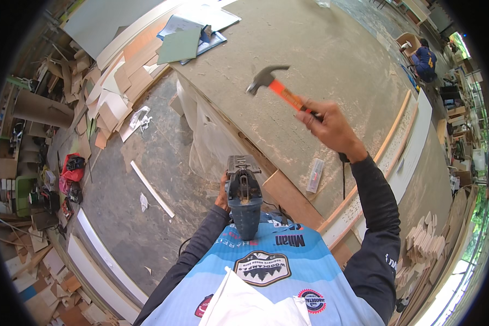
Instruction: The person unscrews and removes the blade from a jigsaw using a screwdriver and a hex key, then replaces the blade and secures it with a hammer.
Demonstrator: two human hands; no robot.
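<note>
My right hand [331,127] is raised over the large board and wrapped round the orange handle of a claw hammer [277,87]. The hammer's dark head points to the upper left, clear of any surface and slightly blurred. Close to my chest, my left hand [222,194] grips the side of a dark power tool, which looks like a jigsaw [244,209]. Its slotted metal base plate [244,162] faces away from me. The tool's body hides most of the left fingers.
A large dusty board [288,38] spreads out ahead, with a small clear case [315,175] on it. Plastic sheeting [201,141] hangs at its edge. Folders [179,46] and wood offcuts [111,103] lie at left. White strips [410,146] lie at right. Another person [424,61] crouches far right.
</note>
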